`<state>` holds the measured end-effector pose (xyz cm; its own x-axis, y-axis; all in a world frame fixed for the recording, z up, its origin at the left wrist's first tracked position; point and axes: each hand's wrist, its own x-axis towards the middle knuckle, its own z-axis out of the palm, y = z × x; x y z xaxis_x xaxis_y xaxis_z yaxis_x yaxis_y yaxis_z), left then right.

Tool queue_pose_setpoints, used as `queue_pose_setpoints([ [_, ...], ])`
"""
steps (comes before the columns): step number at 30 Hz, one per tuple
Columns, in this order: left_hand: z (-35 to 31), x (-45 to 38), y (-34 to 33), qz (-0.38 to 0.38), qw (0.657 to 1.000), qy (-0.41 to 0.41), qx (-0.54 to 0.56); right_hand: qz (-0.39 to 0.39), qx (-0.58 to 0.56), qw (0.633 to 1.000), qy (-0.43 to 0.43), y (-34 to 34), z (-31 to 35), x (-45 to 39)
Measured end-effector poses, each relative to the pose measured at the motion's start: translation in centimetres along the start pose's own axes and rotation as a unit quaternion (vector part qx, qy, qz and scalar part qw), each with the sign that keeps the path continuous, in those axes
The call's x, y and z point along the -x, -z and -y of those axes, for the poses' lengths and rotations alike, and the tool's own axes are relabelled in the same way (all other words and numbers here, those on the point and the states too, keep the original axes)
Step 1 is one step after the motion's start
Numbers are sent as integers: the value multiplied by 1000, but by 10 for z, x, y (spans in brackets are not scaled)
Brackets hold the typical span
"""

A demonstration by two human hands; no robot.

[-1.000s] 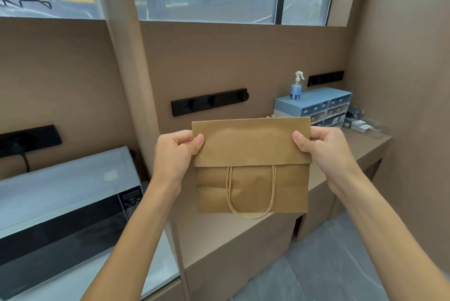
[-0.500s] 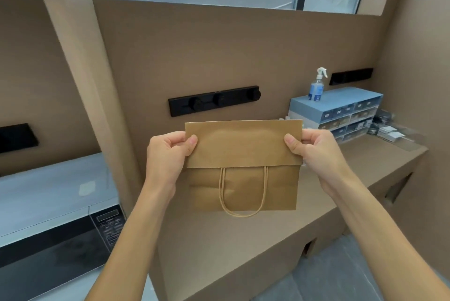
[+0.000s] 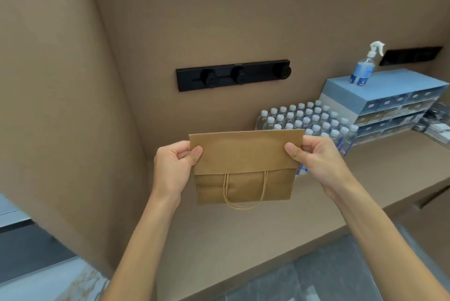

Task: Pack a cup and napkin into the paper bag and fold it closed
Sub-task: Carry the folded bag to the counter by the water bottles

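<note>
A brown paper bag (image 3: 244, 166) hangs in the air above the counter, its top folded down toward me as a flap, with a twine handle looping out below the flap. My left hand (image 3: 174, 168) pinches the flap's left edge and my right hand (image 3: 314, 163) pinches its right edge. No cup or napkin shows; what is inside the bag is hidden.
A brown counter (image 3: 243, 239) runs below the bag. Behind it stands a pack of several water bottles (image 3: 306, 118), then a blue drawer unit (image 3: 387, 103) with a spray bottle (image 3: 365, 66) on top. A black socket strip (image 3: 233, 75) is on the wall.
The view has tilted down and to the right, so the microwave has left the frame and the water bottles have come into sight. The bag stays held the same way in both hands.
</note>
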<state>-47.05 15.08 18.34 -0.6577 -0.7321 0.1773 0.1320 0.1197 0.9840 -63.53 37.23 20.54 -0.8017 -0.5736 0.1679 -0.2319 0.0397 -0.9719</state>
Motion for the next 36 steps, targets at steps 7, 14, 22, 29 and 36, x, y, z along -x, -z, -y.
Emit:
queue_pose_setpoints([
  [7,82,-10,-12,-17,992,57,-112,80,1,994,-81,1,-80,-47],
  [14,145,-1,-36,-63,968,139,-199,161,46,973,-159,-4,-171,-85],
  [22,226,6,-43,-136,937,242,-214,212,66,948,-228,-19,-237,-105],
  [29,244,6,-42,-112,917,280,-262,247,158,927,-233,-31,-281,-109],
  [36,243,6,-36,-66,889,261,-370,271,276,903,-187,-35,-286,-108],
])
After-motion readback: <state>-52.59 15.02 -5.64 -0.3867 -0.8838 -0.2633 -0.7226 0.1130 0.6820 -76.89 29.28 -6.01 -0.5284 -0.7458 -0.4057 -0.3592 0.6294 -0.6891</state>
